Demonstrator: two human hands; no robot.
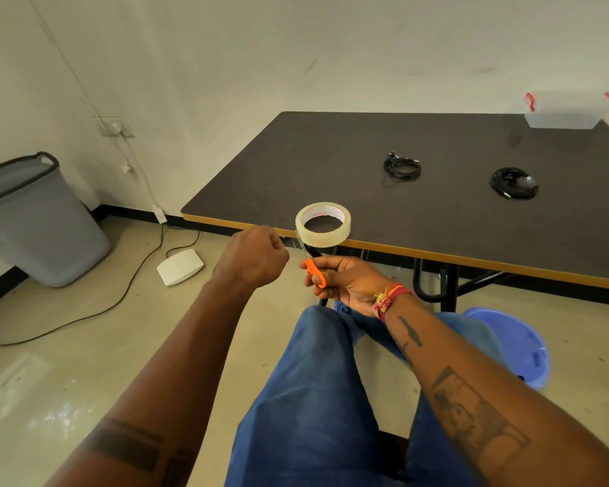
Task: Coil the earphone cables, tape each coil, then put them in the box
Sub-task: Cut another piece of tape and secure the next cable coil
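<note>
My left hand [252,256] is curled in a fist just off the near edge of the table [331,163]. Its grip seems to pinch a thin clear strip of tape [301,242] that runs from my fingers up to the tape roll [323,223]. The roll lies flat on the near edge of the table with its hole facing up. My right hand [345,281] is just beside the left one, and its grip is closed around the orange handles of the scissors [315,270]. The dark blades point up and away from me, toward the strip under the roll.

Farther in on the table lie two black earphone coils. One coil [401,167] sits near the middle, flat, with loose ends sticking out at its far side. The other coil [514,182] lies to its right, well apart from it. The clear box [565,112] with red clips stands at the far right corner.

The table is dark brown with a yellow edge. Under it I see black legs and a blue stool [521,342]. On the pale floor are a grey bin [39,223], a white device [180,267] and a black cord [120,297]. My blue jeans [320,398] fill the bottom.
</note>
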